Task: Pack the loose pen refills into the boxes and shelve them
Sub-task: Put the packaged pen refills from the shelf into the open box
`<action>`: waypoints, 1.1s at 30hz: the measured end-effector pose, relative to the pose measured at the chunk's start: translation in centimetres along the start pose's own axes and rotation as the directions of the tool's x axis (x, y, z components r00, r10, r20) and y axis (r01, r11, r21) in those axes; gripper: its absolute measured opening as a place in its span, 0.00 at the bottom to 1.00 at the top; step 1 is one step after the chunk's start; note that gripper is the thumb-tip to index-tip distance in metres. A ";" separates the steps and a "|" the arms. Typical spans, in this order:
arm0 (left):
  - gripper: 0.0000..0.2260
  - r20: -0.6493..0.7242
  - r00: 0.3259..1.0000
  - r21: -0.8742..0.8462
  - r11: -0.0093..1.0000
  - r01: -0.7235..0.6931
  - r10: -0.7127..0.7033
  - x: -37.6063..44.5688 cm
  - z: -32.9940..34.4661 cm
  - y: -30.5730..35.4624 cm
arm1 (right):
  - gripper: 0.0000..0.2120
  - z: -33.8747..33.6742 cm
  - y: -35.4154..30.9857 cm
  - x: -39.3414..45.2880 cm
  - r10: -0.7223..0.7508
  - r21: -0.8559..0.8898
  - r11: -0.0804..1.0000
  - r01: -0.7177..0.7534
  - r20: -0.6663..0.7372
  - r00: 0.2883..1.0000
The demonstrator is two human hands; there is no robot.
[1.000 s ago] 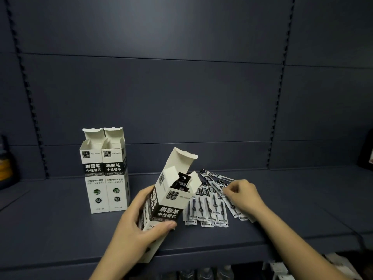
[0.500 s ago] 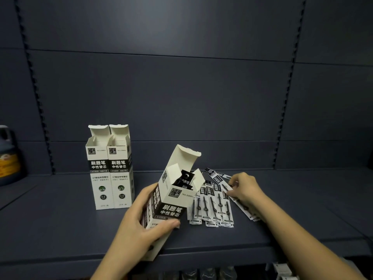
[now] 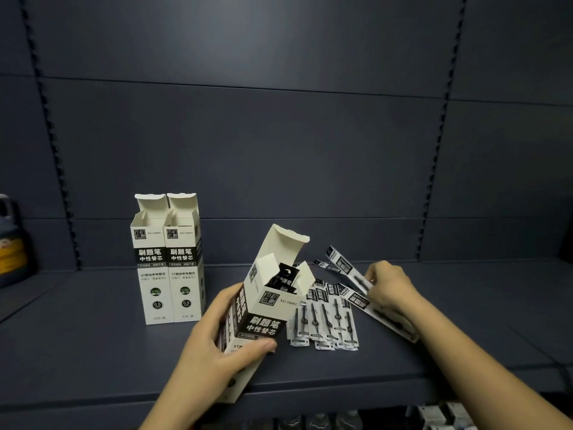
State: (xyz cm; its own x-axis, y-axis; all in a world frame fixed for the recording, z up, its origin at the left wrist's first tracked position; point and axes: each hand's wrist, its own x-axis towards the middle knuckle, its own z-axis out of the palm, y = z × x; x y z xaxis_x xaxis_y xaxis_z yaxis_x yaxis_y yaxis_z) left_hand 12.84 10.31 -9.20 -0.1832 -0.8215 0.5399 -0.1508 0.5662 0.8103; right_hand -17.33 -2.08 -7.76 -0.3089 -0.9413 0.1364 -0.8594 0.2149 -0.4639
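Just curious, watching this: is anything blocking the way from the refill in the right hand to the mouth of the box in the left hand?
Nothing visible blocks it. The right hand pinches a refill just right of the box, which the left hand tilts toward it, lid folded back. Some refills already stand inside.

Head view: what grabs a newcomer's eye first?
The tilted open box at centre, gripped by the left hand, with dark refill packs already showing in its mouth. Just right of it, loose refill packs lie fanned on the dark shelf, where the right hand pinches one. Two upright open boxes stand side by side at left.
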 end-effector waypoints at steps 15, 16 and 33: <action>0.27 0.003 1.000 0.007 1.000 0.019 -0.019 -0.2 -0.1 0.2 | 0.06 -6.6 -4.4 -9.5 -0.341 0.762 0.573 0.301 -0.112 0.933; 0.27 0.002 1.000 0.008 1.000 0.019 -0.019 -0.2 -0.1 0.2 | 0.05 -7.2 -4.9 -10.6 -0.373 0.790 0.525 0.317 -0.121 0.920; 0.27 0.002 1.000 0.044 0.999 0.013 -0.013 -0.3 0.1 0.1 | 0.07 -9.0 -9.9 -17.2 -0.511 0.765 0.272 0.584 -0.400 0.761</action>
State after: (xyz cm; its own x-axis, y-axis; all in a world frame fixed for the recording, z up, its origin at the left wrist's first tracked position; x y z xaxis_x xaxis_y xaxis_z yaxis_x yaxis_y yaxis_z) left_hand 12.77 10.59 -9.28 -0.1836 -0.8287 0.5287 -0.1962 0.5579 0.8064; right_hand -7.15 14.27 2.40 0.0409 -0.7221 0.6906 -0.1023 -0.6906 -0.7160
